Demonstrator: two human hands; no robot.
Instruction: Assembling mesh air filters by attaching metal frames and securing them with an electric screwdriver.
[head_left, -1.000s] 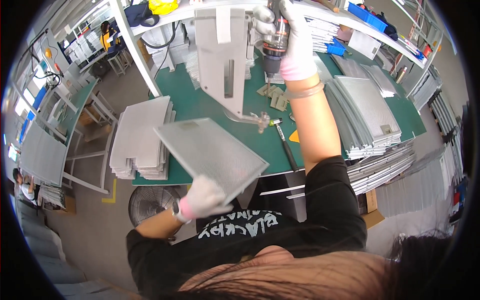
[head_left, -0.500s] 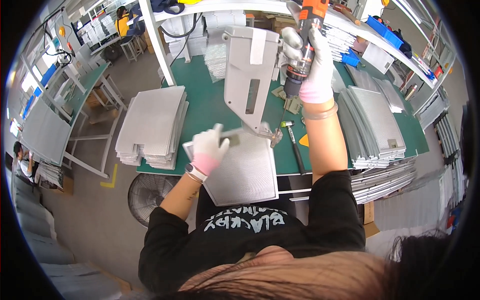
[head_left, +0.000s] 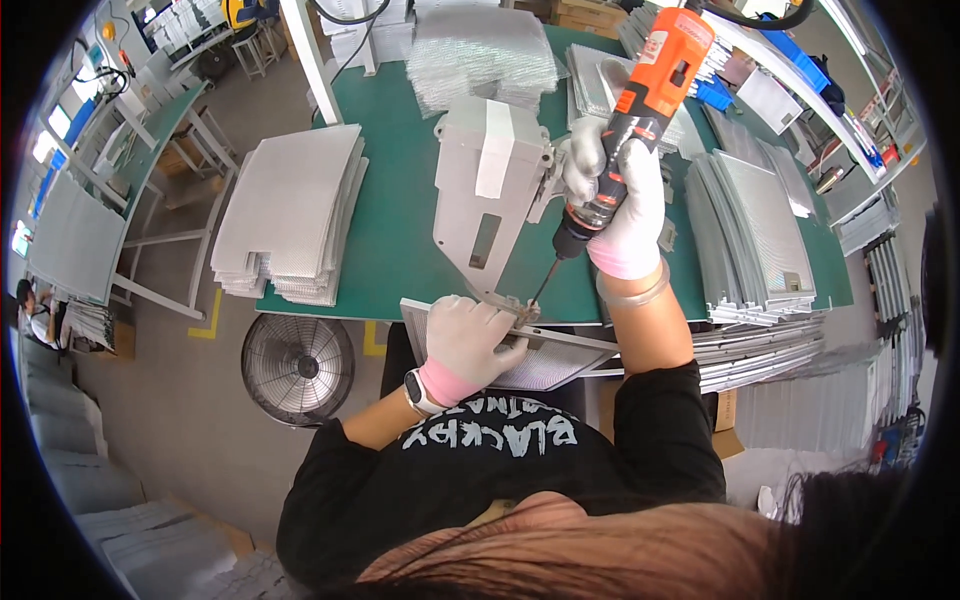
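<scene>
My right hand (head_left: 625,190) wears a white glove with a pink cuff and is closed round an orange and black power screwdriver (head_left: 650,85). Its long thin bit slants down to a small metal nozzle (head_left: 525,313) at the lower end of a grey slotted housing (head_left: 490,190) with a white strip on it. My left hand (head_left: 465,340), gloved alike, is closed on the upper edge of a framed mesh panel (head_left: 560,360), right beside the nozzle. The panel stands tilted at the table's front edge, against my body. My left fingers partly hide the panel edge and whatever lies under the bit.
Mesh panels are stacked on the green table (head_left: 390,220) at the left (head_left: 290,210) and right (head_left: 755,230). Bubble wrap (head_left: 480,60) lies behind the housing. Below the table's left side stands a floor fan (head_left: 298,368). A shelf with blue bins (head_left: 780,45) runs along the back right.
My left hand has moved right and down beside the nozzle. The panel has tilted up from lying nearly flat. The screwdriver and housing have come lower and nearer, and my view has shifted.
</scene>
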